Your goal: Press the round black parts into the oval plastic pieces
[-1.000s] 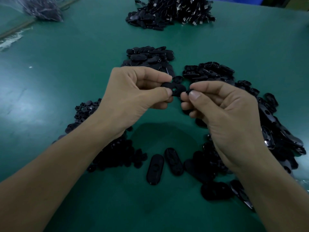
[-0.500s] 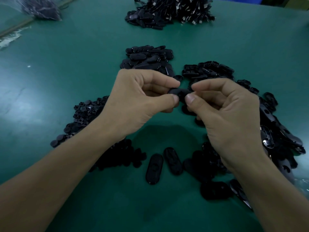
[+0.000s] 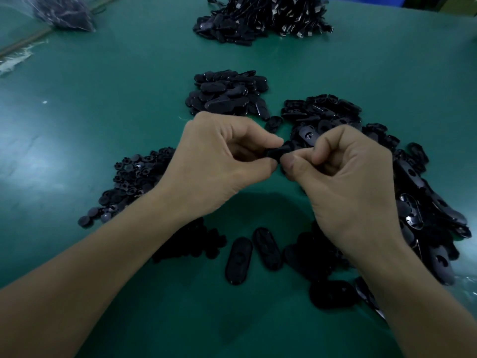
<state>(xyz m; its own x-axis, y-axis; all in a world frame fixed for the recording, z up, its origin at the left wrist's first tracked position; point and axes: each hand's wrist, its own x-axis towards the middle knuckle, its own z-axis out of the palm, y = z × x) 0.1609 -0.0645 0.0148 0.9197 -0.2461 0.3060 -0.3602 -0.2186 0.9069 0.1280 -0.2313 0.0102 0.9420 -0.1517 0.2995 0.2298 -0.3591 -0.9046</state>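
Above the green table, my left hand (image 3: pixel 219 161) and my right hand (image 3: pixel 343 177) meet fingertip to fingertip. Between them they pinch one black oval plastic piece (image 3: pixel 277 152), mostly hidden by thumbs and forefingers. Whether a round part sits in it cannot be seen. A pile of round black parts (image 3: pixel 134 174) lies to the left, partly under my left forearm. A long heap of oval pieces (image 3: pixel 423 197) runs along the right. Two single oval pieces (image 3: pixel 238 259) lie side by side near the front.
Another heap of oval pieces (image 3: pixel 227 95) lies just beyond my hands, one more (image 3: pixel 322 109) to its right. A large pile of black parts with metal clips (image 3: pixel 263 19) sits at the far edge. A plastic bag (image 3: pixel 64 11) lies at the far left.
My hands have closed together over the oval piece and dropped a little toward me. The piece, plainly visible a second ago, is now almost covered by my fingertips.
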